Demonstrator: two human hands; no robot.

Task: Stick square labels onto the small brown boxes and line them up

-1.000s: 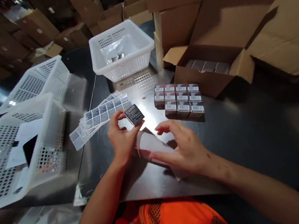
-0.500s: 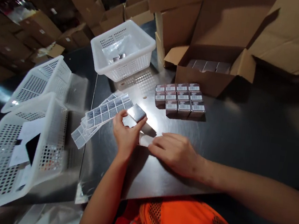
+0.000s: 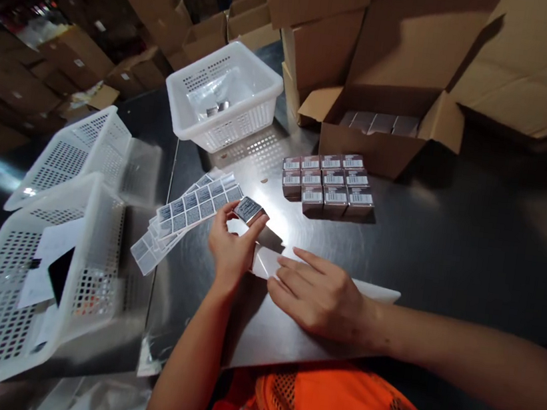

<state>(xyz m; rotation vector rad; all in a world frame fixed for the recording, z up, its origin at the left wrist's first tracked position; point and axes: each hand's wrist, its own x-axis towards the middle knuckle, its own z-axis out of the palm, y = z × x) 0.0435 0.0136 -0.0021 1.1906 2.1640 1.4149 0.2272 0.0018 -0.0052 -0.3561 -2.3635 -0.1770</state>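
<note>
My left hand [image 3: 231, 253] holds a small box [image 3: 249, 209] between thumb and fingers, its upper face covered with dark print. Just right of it, my right hand [image 3: 324, 300] lies over a white paper strip [image 3: 264, 262], fingers stretched and slightly apart, touching the strip's surface. Part of the strip is hidden under that hand. Left of the box, overlapping sheets of printed square labels [image 3: 200, 207] are spread on the metal table [image 3: 428, 252]. Beyond my right hand stands a block of small brown boxes [image 3: 326, 195] with white barcode labels.
A white basket [image 3: 244, 124] with a clear bag and small metallic pieces sits at the back. Two more white baskets [image 3: 72, 299] [image 3: 72, 145] stand on the left. An open carton [image 3: 366, 147] with boxes inside is at the back right, near other cardboard.
The box's upper face, plain and shiny before, now shows dark print. My right hand's fingers have spread, and more of the white strip shows on both sides of it.
</note>
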